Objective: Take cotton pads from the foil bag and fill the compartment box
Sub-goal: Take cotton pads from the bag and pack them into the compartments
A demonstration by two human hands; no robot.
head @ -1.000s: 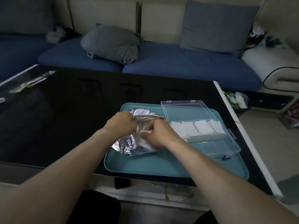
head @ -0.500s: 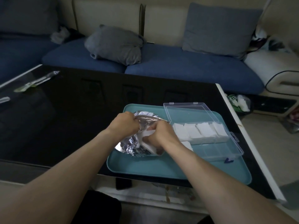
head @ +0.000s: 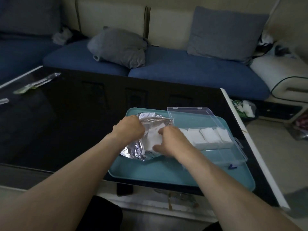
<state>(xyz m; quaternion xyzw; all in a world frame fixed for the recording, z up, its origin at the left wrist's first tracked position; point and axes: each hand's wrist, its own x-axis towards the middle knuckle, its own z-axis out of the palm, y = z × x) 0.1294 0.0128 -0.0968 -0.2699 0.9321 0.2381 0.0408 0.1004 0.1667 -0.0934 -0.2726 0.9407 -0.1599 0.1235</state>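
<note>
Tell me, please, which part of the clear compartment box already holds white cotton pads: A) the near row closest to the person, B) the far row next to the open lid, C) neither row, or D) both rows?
B: the cotton pads fill the far row of the compartment box beside its raised lid, while the visible part of the near row looks empty.

The foil bag (head: 146,116) bears small print on its far edge. The letters are too blurred to read.
</note>
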